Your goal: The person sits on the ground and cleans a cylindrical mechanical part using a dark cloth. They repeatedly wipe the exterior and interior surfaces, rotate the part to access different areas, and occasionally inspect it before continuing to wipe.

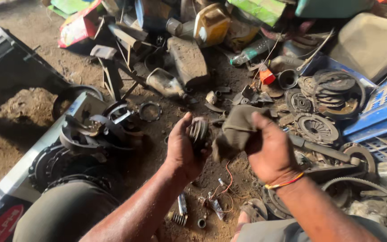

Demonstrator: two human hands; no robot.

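Note:
My left hand (183,150) grips a round, ribbed metal part (199,131), dark and greasy, held up at the middle of the view. My right hand (270,150) clutches a dirty brown rag (236,130) bunched against the right side of that part. A thin orange and yellow band circles my right wrist. Both hands hover above an oily dirt floor strewn with small parts.
Clutch plates and discs (316,127) lie at the right beside a blue plastic crate (377,121). A yellow oil can (210,24) and bottles stand at the back. Gears and sprockets (90,134) pile on the left. Springs and wires (216,201) lie below my hands.

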